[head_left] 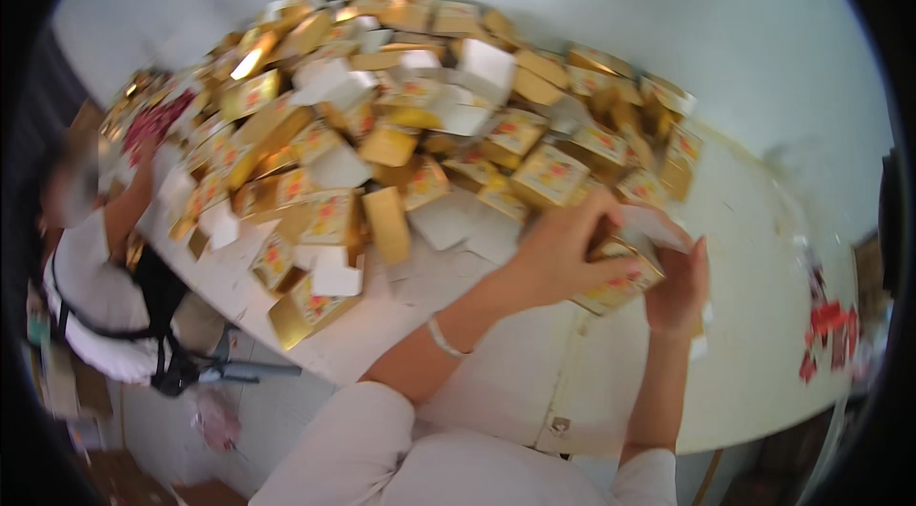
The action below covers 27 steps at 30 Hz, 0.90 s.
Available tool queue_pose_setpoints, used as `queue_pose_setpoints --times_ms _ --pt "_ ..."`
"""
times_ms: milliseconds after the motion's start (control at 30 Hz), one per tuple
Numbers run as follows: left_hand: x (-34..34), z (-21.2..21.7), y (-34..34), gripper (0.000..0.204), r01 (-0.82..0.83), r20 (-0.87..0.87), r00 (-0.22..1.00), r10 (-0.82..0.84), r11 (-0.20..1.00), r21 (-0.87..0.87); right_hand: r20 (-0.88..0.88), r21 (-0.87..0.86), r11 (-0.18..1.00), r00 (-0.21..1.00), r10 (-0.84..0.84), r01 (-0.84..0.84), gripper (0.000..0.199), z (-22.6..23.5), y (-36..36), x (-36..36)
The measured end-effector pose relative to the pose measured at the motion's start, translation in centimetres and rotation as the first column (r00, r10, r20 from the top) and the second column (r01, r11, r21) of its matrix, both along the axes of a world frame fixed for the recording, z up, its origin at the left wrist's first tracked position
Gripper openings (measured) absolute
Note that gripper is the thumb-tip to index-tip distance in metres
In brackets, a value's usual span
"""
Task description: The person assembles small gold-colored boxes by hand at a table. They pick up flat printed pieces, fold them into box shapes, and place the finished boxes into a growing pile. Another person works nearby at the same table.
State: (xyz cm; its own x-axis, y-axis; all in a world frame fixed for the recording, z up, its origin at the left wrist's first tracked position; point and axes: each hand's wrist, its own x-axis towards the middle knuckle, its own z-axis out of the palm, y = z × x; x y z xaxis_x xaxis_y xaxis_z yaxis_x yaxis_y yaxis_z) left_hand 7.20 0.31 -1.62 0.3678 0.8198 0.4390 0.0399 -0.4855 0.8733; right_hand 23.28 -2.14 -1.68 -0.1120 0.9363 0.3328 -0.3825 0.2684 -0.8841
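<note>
Between my two hands is a small gold carton (618, 289) with a floral print, held above the table at the near edge of a heap of similar cartons. My left hand (563, 256) has a pale band at its wrist and grips the carton's left side, thumb along the front. Around the right side curls my right hand (679, 291), its fingers by a raised white flap (658, 226). The carton's inside is mostly hidden. Closest to it in the heap lies a printed gold carton (551, 174).
The heap of gold cartons (386, 144), several with white flaps open, spreads over the pale table (496, 353) toward the wall. A seated co-worker (105, 287) at left reaches toward dark pink material (157, 122). Small red packets (832, 327) lie near the right edge.
</note>
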Motion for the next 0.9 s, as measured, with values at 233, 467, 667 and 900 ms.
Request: queue_pose_setpoints --times_ms 233,467,667,900 --pt "0.3 0.5 -0.7 0.057 0.073 0.140 0.989 -0.050 0.984 -0.165 0.071 -0.010 1.000 0.997 0.017 -0.017 0.027 0.8 -0.1 0.7" --pt "0.0 1.1 -0.7 0.070 0.146 0.124 0.985 -0.118 0.959 -0.243 0.124 0.074 0.994 0.990 0.070 -0.080 0.024 0.6 0.3 1.3" --pt "-0.2 1.0 -0.7 0.065 0.158 0.121 0.984 -0.131 0.953 -0.257 0.219 0.123 0.990 0.975 0.044 -0.072 0.023 0.3 0.3 1.1" --pt "-0.3 0.7 -0.1 0.042 0.144 0.222 0.970 -0.099 0.970 -0.198 0.563 0.423 0.903 0.803 -0.197 -0.074 0.043 0.8 -0.9 -0.1"
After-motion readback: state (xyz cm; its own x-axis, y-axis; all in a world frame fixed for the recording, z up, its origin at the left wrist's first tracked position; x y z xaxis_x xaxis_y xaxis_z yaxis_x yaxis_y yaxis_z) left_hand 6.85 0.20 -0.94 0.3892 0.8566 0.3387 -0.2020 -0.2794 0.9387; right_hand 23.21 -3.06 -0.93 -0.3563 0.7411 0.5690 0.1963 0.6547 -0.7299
